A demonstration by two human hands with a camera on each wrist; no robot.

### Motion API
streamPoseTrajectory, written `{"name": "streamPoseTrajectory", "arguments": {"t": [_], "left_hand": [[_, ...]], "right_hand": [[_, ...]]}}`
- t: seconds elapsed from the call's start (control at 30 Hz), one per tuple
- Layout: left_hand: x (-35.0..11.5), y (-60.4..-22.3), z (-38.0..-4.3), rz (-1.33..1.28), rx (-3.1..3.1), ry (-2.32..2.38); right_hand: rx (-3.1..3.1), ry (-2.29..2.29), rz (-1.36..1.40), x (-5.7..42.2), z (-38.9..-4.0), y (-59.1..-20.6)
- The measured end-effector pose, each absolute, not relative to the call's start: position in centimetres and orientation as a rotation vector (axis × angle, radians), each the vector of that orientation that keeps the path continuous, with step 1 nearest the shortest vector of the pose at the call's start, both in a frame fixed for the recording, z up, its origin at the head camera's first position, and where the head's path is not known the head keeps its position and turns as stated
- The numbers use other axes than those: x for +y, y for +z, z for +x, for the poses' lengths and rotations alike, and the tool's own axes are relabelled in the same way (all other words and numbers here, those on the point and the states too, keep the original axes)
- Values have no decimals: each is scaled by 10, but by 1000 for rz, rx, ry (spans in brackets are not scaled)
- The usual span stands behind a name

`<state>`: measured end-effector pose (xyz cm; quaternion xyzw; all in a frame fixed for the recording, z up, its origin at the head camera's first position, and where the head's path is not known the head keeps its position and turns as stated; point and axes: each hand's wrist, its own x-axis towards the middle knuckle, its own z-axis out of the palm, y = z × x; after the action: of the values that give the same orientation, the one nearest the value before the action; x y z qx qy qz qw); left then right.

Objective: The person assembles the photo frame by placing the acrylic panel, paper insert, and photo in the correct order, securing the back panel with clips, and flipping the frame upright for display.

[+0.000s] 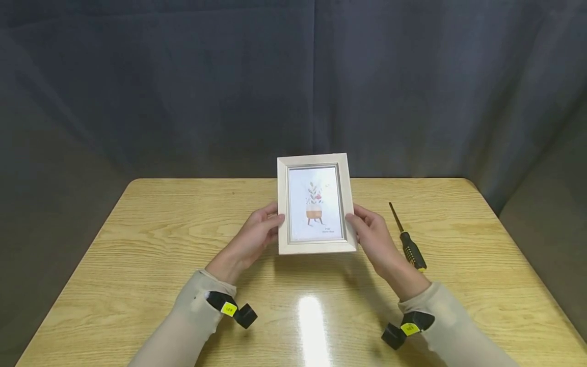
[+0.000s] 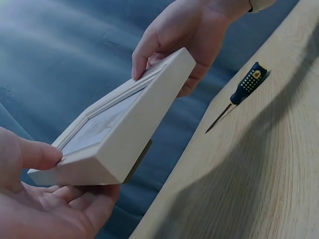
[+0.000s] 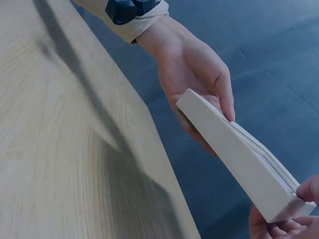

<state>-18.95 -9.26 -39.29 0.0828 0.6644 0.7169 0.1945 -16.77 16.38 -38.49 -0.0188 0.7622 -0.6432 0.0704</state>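
A cream picture frame (image 1: pixel 316 247) with a silver inner edge is held up above the table, its front toward the head camera. Behind its pane is a print (image 1: pixel 314 204) of a potted plant on legs. My left hand (image 1: pixel 251 235) grips the frame's left side, thumb on the front and fingers behind. On the opposite side my right hand (image 1: pixel 375 235) pinches the frame the same way. In the left wrist view, a dark strip juts out under the frame (image 2: pixel 144 129); what it is I cannot tell. The frame's back is mostly hidden.
A screwdriver (image 1: pixel 411 251) with a black and yellow handle lies on the wooden table (image 1: pixel 174 244), right of my right hand, its tip pointing away. Dark curtains (image 1: pixel 220 92) hang behind the table and along its sides. A bright reflection shows on the near tabletop.
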Motion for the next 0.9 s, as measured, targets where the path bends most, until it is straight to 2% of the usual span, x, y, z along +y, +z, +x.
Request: {"name": "streamPoseTrajectory", "arguments": {"t": [0.9], "left_hand": [[-94, -406, -195, 152, 1956, 1949]], "right_hand": [[2406, -1771, -43, 171, -174, -392]]}}
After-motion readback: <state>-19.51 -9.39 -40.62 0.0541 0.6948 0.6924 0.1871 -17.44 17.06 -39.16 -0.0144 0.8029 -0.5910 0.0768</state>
